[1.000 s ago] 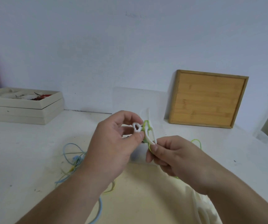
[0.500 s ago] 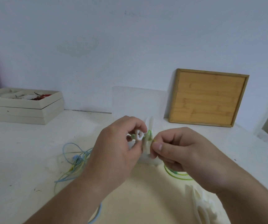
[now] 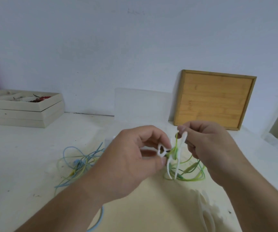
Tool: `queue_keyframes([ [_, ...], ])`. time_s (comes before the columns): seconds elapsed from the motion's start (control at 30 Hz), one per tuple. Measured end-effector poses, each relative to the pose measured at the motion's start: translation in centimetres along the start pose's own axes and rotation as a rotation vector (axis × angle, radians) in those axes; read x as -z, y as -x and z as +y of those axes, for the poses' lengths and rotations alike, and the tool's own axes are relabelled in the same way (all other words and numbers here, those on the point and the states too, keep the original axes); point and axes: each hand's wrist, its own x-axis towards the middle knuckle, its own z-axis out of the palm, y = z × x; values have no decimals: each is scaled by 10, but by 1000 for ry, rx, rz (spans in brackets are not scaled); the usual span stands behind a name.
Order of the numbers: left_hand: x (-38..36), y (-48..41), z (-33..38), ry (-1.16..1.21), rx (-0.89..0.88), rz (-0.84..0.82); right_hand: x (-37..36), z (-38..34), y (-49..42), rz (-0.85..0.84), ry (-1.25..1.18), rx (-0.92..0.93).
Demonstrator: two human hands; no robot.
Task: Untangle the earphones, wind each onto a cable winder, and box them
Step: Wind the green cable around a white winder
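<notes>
Fingers (image 3: 158, 137) of my left hand (image 3: 135, 161) are curled tight, thumb and forefinger pinching the looped end of the white cable winder (image 3: 168, 168), which is held up off the tabletop (image 3: 17, 156) between both hands. My right hand (image 3: 208, 144) sits at three o'clock from the winder, its fingers (image 3: 183, 129) bent in and pinching the green earphone cable (image 3: 174, 150) right at the winder's upper prong; whether they grip the prong too is lost in blur. A few green turns wrap the winder's waist, just past my left thumb tip, and its two white legs point down to six o'clock. The rest of the green cable hangs from there and lies in loose loops on the tabletop under my right wrist, at about four o'clock from the winder. Blue earphones (image 3: 78, 162) lie in a tangle at nine o'clock from my left hand, well apart from the winder. What look like more white winders (image 3: 207, 215) lie at five o'clock near the lower edge. Farther back, a clear box (image 3: 141, 104) stands at twelve o'clock, a wooden tray (image 3: 215, 99) leans on the wall at one o'clock, and stacked cream boxes (image 3: 22, 113) sit at ten o'clock
</notes>
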Motion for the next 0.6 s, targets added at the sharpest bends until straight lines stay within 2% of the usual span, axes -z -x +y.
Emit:
queue_keyframes([
  [0.1, 4, -3, 5, 115, -36, 192, -5, 1, 4, -207, 124, -63],
  [0.2, 11, -5, 3, 45, -26, 405, -9, -1, 11, -475, 32, -43],
  [0.3, 14, -7, -2, 10, 8, 500, -10, -5, 13, -632, -72, -8],
  [0.47, 11, -7, -3, -56, 38, 518, -8, -9, 15, -737, -95, 13],
  [0.6, 10, -6, -1, -173, 15, 499, -5, -11, 15, -668, -159, 64],
])
